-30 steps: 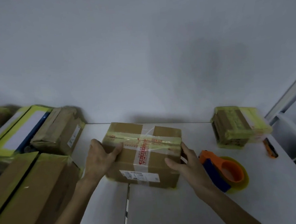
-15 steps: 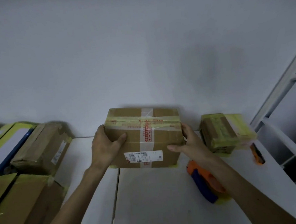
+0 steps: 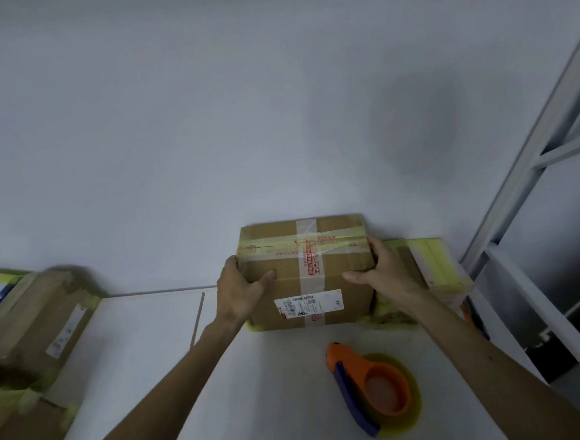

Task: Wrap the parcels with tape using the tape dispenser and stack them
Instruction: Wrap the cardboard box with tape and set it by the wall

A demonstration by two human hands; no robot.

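At far left, taped parcels [image 3: 31, 323] are lying by the edge of the counter [image 3: 146, 350] and are judged already wrapped. At centre, a cross-taped parcel [image 3: 306, 273] is being held at the wall end of the counter. The left grip [image 3: 243, 288] is being wrapped round its left edge and the right grip [image 3: 385, 275] round its right. Whether it is being lifted clear cannot be told. The tape dispenser [image 3: 372, 389] is lying untouched in front. A yellow-taped parcel [image 3: 436, 271] is being partly hidden at right. Stacking is judged to be under way.
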